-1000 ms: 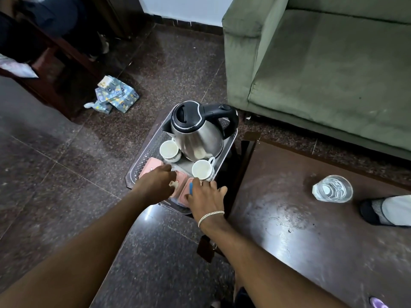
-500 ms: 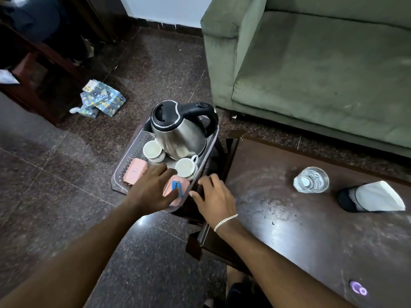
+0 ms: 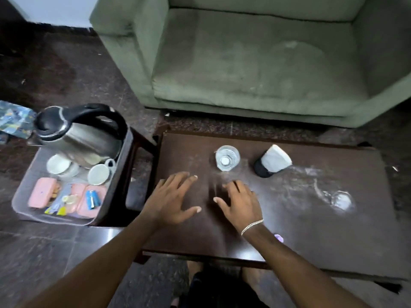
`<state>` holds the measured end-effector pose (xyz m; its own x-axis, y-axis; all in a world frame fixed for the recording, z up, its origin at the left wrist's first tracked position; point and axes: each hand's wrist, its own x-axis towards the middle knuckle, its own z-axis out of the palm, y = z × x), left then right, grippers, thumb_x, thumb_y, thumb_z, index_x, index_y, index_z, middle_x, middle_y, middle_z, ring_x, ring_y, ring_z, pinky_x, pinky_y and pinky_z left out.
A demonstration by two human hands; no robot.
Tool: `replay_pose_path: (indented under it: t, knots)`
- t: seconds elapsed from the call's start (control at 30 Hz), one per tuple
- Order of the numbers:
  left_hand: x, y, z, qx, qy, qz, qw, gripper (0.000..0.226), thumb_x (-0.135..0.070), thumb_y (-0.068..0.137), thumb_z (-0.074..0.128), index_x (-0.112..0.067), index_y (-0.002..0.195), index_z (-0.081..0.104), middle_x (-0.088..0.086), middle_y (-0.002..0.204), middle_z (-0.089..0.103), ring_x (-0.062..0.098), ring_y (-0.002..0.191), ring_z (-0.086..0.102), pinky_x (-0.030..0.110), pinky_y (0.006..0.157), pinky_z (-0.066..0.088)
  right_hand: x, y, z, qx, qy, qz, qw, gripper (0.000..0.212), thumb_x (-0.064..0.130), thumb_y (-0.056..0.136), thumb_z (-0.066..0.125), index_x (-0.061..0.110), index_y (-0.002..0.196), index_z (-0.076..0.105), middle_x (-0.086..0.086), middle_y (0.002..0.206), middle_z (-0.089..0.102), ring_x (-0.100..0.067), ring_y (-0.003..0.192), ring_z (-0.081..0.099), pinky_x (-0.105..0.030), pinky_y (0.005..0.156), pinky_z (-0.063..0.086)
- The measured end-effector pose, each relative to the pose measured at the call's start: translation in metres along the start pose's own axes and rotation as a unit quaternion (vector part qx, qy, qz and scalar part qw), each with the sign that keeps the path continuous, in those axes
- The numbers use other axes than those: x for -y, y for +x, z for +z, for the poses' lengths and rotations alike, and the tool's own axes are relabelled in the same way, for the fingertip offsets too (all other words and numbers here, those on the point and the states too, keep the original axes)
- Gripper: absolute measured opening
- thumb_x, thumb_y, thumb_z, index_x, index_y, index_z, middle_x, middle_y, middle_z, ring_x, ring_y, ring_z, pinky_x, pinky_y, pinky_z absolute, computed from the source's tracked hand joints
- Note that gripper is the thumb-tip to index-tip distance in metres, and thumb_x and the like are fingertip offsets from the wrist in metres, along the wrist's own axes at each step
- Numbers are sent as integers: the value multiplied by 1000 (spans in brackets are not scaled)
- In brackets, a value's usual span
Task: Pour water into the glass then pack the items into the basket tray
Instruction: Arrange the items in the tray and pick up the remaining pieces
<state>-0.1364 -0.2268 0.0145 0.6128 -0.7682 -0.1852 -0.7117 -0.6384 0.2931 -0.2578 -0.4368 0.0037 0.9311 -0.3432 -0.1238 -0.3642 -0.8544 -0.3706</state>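
Note:
A clear glass of water stands on the dark wooden table, far of my hands. My left hand and my right hand hover over the table with fingers spread and hold nothing. To the left, the grey basket tray rests on a small stand. It holds a steel kettle with a black handle, two white cups, pink boxes and small sachets.
A black holder with white napkins sits right of the glass. White smears mark the table's right side. A green sofa stands beyond the table. A patterned packet lies on the floor at far left.
Both hands have left the basket tray and moved right over the table, toward the glass. The view has swung right with them.

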Motion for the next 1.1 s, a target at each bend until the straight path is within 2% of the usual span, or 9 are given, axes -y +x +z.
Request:
replay_pose_path:
  t: [0.13,0.37,0.5,0.67,0.77,0.9,1.0,1.1]
  knots:
    - [-61,31,30,53,7,26,998,97,-79,80,51,-27,159,30,4,161,36,24,147,36,52,108,42,-69,-33,-12,18,-5,61,998,40,50,86,68,20,112,64,-2,109,61,-29,100,61,-45,81,51]
    - [-124,56,74,100,23,52,993,101,-80,80,46,-28,162,18,3,165,29,24,152,27,49,112,36,-146,-84,-8,72,-31,123,989,43,51,85,69,22,116,63,-1,111,60,-28,101,59,-42,83,50]
    - [-142,55,90,131,19,48,990,102,-79,79,48,-29,161,14,3,162,30,27,150,29,54,113,35,-167,-97,0,116,-26,130,984,45,51,83,70,22,117,64,-2,109,60,-28,101,60,-41,85,50]
    - [-156,46,109,143,11,44,989,101,-79,75,49,-28,157,18,2,155,36,27,143,37,53,106,38,-178,-104,14,201,-32,128,971,52,56,77,70,27,119,60,2,116,58,-24,105,59,-35,86,48]
    - [-157,45,116,142,5,46,989,100,-78,75,49,-28,156,18,2,153,38,27,140,40,54,103,40,-183,-104,22,238,-30,124,963,47,41,79,70,26,122,58,2,119,56,-27,103,62,-32,82,47]
    - [-147,44,111,146,6,43,988,99,-79,78,47,-27,157,18,3,154,37,27,141,39,54,105,39,-187,-102,27,225,-5,152,962,27,21,87,58,19,113,59,-4,109,59,-33,95,65,-32,73,45]
    - [-131,41,99,136,9,37,990,98,-77,80,48,-26,158,17,2,153,36,27,141,39,53,106,39,-176,-93,22,197,17,156,968,11,23,86,56,20,96,59,0,93,55,-31,85,64,-30,67,41]
    - [-109,36,79,123,11,25,992,98,-77,83,47,-26,160,14,3,154,35,26,144,36,52,107,38,-151,-73,11,163,54,147,974,6,26,85,60,24,90,62,5,86,51,-28,77,63,-28,64,41]
